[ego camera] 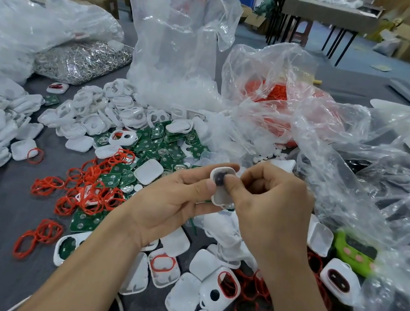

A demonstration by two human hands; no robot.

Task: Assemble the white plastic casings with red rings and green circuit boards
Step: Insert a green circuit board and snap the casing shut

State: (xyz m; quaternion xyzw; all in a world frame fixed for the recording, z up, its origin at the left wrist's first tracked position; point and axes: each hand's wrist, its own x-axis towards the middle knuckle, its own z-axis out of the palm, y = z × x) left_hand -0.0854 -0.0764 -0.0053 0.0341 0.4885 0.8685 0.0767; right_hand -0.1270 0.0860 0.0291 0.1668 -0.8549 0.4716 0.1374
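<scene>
Item: white plastic casing (221,187), centre frame, held above the bench (3,204).
Left hand (172,204): fingers clamped round the casing.
Right hand (269,203): fingers pinching it at its dark round spot.
Advice: steady the casing and press squarely.
Red rings (80,189) and green circuit boards (157,145): left of centre.

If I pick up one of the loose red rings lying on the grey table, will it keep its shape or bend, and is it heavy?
The red rings probably flop: they are thin loops, and many lie bent into uneven ovals. They likely weigh very little, being so thin. Several overlap in a tangled heap, so lifting one may drag neighbours along.
</scene>
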